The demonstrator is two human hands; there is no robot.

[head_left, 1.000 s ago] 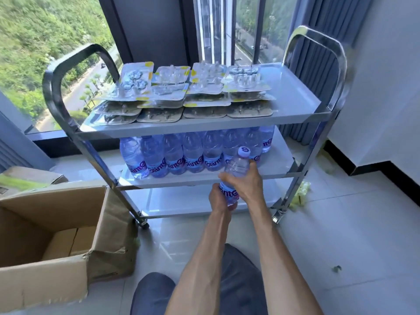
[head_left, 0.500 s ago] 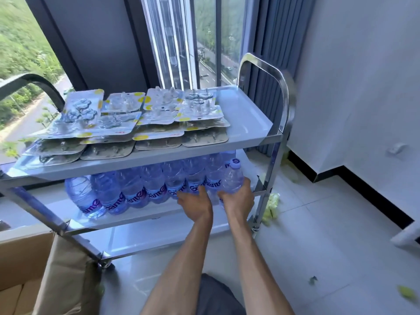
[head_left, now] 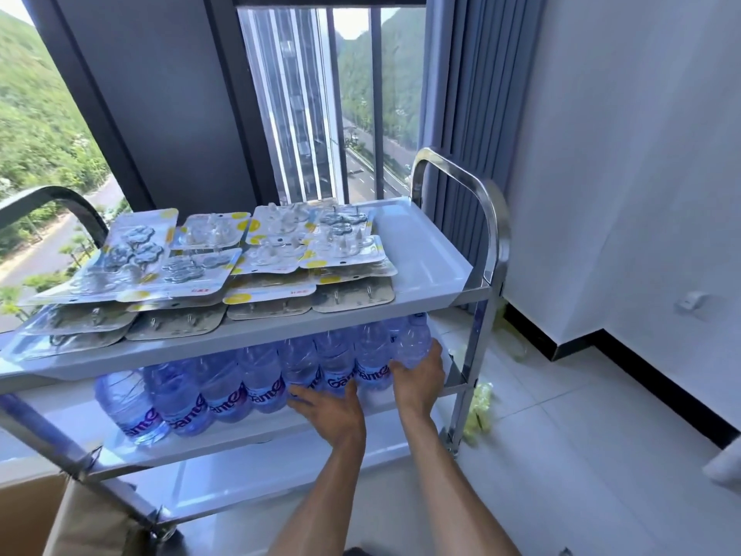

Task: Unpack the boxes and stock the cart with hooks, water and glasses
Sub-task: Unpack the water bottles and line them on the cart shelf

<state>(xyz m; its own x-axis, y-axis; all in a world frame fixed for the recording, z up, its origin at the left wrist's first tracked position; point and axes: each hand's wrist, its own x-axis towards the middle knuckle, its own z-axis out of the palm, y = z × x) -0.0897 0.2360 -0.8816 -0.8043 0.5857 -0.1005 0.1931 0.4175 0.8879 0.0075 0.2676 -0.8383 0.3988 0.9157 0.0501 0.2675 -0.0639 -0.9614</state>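
Three shelves make up the steel cart [head_left: 477, 290], which stands against a tall window with a grey curtain [head_left: 461, 94] at its far right. The top shelf carries overlapping packs of hooks [head_left: 208, 258] across its left and middle, while its right end is bare metal up to the raised rim. On the middle shelf a row of water bottles [head_left: 224, 387] runs from the left almost to the right upright, leaving a bare strip of shelf along the near edge. The bottom shelf shows plain metal. White floor tiles [head_left: 561, 455] lie open to the right of the cart, and a cardboard box [head_left: 28, 515] sits at the near left corner.

Both forearms reach forward from the near edge. The right hand [head_left: 419, 377] curls around the rightmost bottle [head_left: 413, 343], which stands upright at the row's right end. The left hand [head_left: 331, 411] lies with straight fingers against the lower fronts of the neighbouring bottles.
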